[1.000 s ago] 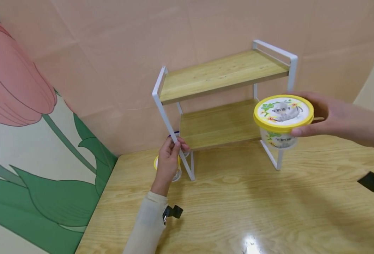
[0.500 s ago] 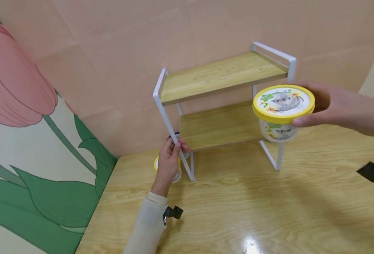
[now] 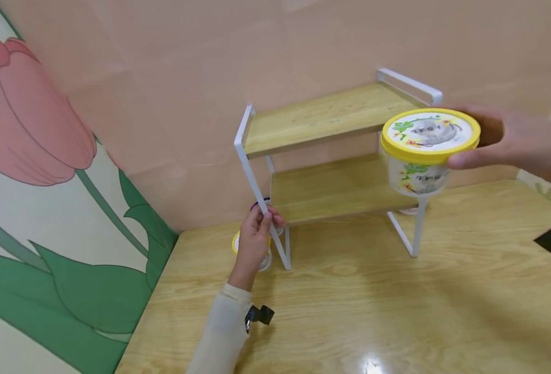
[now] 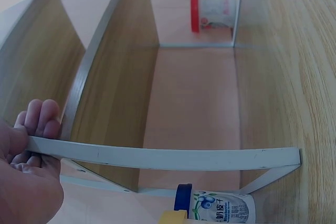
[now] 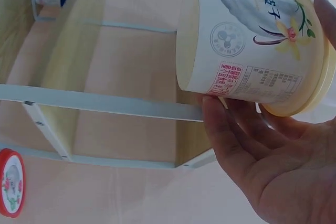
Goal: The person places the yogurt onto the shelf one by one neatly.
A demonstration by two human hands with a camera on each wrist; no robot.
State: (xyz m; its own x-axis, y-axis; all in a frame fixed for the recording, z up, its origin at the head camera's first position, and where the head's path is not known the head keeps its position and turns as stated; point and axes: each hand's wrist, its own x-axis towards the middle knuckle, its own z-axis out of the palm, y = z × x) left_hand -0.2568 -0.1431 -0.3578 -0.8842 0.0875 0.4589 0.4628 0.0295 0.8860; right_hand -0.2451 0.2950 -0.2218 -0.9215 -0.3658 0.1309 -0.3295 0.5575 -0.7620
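Observation:
My right hand [image 3: 504, 136] holds a round yogurt tub [image 3: 418, 179] with a yellow lid and flower print. The tub is upright, off the table, and overlaps the right end of a two-tier shelf rack [image 3: 317, 122] in the head view. Fingers and thumb of that hand lie around the tub below and at its lid, seen in the right wrist view. At the rack's left front, my left hand [image 3: 253, 241] grips the white metal leg [image 4: 168, 157]. Behind that leg, a blue-lidded tub [image 4: 223, 206] and a yellow-lidded tub [image 3: 236, 242] stand partly hidden.
A red-lidded tub [image 4: 214, 10] stands on the table past the rack's right side. Both wooden boards [image 3: 341, 189] of the rack are bare where visible. Behind is a pink cloth backdrop [image 3: 186, 93]; a tulip-printed panel [image 3: 37, 130] borders the left. The wooden table [image 3: 350, 301] stretches in front.
My right hand has raised the tub from beside the lower board toward the upper board's height. My left hand keeps its grip on the leg. The head view has shifted slightly.

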